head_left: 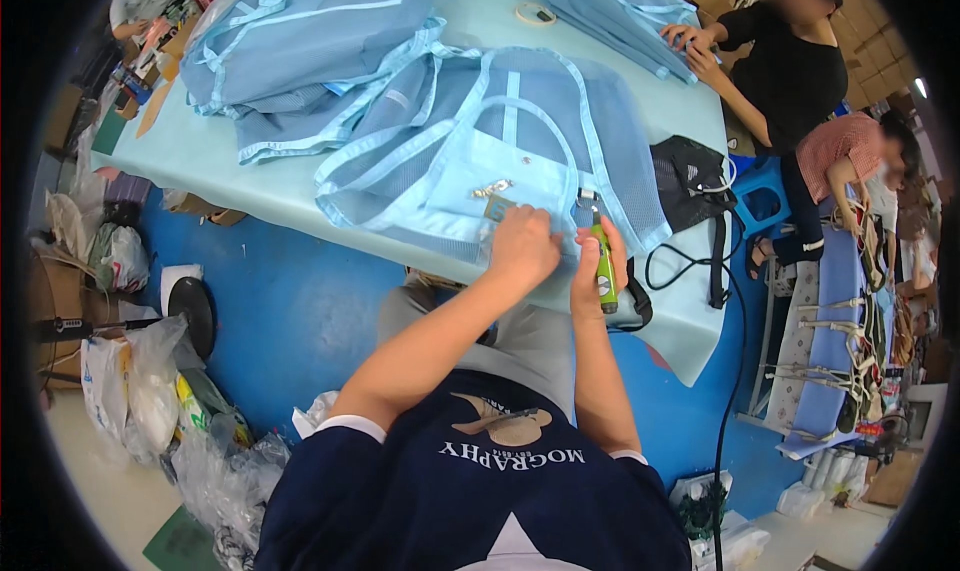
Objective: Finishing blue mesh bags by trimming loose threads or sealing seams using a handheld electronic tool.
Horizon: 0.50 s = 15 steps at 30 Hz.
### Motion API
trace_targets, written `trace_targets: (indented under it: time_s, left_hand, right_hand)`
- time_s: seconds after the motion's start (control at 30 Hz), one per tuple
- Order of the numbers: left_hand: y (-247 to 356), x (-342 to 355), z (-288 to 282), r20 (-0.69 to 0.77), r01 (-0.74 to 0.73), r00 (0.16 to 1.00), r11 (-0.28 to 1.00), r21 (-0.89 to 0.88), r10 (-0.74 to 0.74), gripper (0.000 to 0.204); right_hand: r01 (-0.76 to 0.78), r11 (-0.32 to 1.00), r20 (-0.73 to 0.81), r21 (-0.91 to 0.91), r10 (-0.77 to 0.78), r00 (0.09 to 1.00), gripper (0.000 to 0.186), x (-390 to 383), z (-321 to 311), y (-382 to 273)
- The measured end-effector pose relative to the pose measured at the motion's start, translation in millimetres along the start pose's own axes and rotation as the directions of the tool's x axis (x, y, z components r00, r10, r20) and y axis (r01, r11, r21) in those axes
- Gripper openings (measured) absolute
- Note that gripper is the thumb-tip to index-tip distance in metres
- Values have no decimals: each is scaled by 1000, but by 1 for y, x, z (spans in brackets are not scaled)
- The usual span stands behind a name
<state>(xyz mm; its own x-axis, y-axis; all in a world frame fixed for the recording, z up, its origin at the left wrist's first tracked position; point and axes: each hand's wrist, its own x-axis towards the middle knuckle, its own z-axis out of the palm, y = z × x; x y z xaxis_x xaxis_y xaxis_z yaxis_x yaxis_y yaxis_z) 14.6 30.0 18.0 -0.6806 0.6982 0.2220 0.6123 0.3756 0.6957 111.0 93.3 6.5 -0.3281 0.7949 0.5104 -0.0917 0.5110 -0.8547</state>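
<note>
A light-blue mesh tote bag (615,121) lies on the table in front of me, with a plain pale-blue pocket panel (490,161). On the panel are a small shiny metallic piece (491,188) and a small square tag (497,208). My left hand (527,244) is closed at the panel's lower edge, beside the tag, its fingers pinching the bag there. Upright in my right hand (597,271) is a green-handled tool (606,266) with a metal end; its exact kind is hard to make out. That metal end lies over the bag's strap.
More blue mesh bags (320,31) are heaped on the table (270,206). A black bag (690,176) with straps and a black cable (735,391) lie right. A person (790,61) handles bags across the table. Plastic sacks (150,391) crowd the floor at left; a blue stool (762,196) stands right.
</note>
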Motion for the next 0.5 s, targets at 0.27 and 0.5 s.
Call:
trace_targets:
  time_s: [0.27,0.5]
  left_hand:
    - [-1,20,-12,415,286,889,942,-177,-192,25]
    - [-4,20,-12,512,558,820,555,-617,-256,19]
  right_hand:
    - [-146,973,19,178,145,989,34,7,2,5]
    - [-90,992,53,91,86,995,29,8,-10,4]
